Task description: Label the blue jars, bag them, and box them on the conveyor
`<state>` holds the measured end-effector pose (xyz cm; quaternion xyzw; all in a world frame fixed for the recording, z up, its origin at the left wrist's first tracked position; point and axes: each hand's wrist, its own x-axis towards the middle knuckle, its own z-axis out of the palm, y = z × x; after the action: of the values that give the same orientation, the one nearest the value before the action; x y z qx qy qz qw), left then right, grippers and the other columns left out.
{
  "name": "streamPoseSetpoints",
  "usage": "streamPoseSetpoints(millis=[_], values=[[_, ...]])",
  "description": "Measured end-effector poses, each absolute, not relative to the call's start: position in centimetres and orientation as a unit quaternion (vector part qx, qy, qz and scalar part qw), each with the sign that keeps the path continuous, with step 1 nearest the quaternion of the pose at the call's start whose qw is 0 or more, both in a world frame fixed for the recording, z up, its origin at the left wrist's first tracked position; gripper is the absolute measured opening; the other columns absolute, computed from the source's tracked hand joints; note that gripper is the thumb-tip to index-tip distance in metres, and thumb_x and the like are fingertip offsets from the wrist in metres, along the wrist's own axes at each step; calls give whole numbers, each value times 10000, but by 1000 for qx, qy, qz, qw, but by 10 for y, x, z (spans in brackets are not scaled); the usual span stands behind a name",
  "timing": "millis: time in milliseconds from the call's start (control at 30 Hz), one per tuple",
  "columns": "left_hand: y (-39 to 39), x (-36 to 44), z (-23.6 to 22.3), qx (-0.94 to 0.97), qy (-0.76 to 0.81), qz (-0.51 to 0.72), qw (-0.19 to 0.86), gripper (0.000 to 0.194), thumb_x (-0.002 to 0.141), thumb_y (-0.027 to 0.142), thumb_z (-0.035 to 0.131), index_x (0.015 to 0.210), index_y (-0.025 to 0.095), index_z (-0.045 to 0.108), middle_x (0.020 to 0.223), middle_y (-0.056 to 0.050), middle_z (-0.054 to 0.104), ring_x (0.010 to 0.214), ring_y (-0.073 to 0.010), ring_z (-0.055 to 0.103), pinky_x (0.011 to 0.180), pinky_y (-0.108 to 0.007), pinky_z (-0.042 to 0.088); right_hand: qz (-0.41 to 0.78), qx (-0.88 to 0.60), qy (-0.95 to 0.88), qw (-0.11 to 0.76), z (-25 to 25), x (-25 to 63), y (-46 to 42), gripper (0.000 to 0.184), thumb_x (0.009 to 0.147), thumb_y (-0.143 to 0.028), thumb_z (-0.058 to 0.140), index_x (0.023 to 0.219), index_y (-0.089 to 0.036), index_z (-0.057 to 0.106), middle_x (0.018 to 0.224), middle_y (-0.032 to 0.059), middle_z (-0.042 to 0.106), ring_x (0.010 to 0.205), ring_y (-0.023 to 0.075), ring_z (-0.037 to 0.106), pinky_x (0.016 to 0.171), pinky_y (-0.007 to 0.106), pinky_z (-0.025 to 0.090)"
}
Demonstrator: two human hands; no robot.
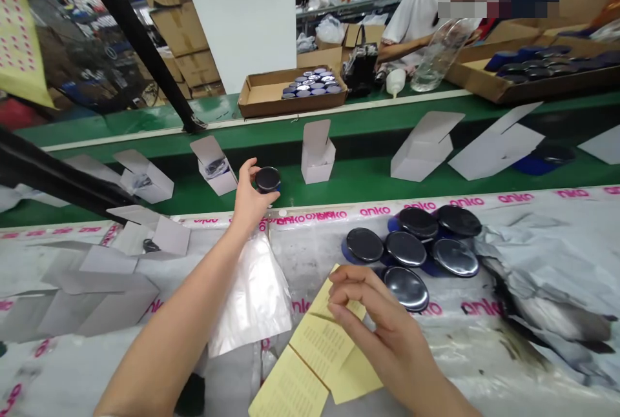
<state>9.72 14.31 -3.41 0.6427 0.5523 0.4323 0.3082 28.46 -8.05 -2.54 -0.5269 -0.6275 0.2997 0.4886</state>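
My left hand (250, 201) reaches over the near edge of the green belt. Its thumb and fingers grip a round blue container with a glossy black lid (268, 178). A white box (216, 168) with a raised flap and something dark inside stands just left of that hand. Above some yellow printed slips (310, 346) is my right hand (382, 320), its fingers curled toward the thumb in a loose pinch. Whether anything thin is between those fingertips is hidden. Several more black-lidded blue containers (405, 248) rest just beyond my right hand.
Clear plastic bags (256, 294) lie under my left forearm. More open white boxes (318, 155) line the green belt (358, 188). Cartons of containers (290, 107) sit on the far ledge, where a person in a white shirt (419, 10) works. A black post (145, 55) slants at left.
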Motion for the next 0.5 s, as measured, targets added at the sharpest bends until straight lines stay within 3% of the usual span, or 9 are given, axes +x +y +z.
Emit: streamPoseSetpoints(millis=[133,267,500], values=[[90,92,-15,697,483,415,329,709,692,153,791,1332,263,506,1318,-87,580,1264,-261,587,980,-384,550,365,-538,-583,486,-14,288,-75,126,933,-266,651,820,-275,706,1011,50,682,949,201,714,790,306,596],[50,92,-13,716,457,416,325,558,691,150,807,1208,243,618,1265,-86,582,1218,-262,595,989,-400,535,460,-523,-515,500,-3,285,-67,148,920,-328,686,798,-252,723,1102,87,693,1108,240,684,792,308,588],[28,84,-14,733,375,416,388,593,729,84,762,1267,297,630,1370,-81,560,1325,-274,540,1051,-420,508,468,-538,-512,479,12,279,-57,167,901,-405,727,803,-270,731,1278,74,644,1330,293,550,940,385,525]])
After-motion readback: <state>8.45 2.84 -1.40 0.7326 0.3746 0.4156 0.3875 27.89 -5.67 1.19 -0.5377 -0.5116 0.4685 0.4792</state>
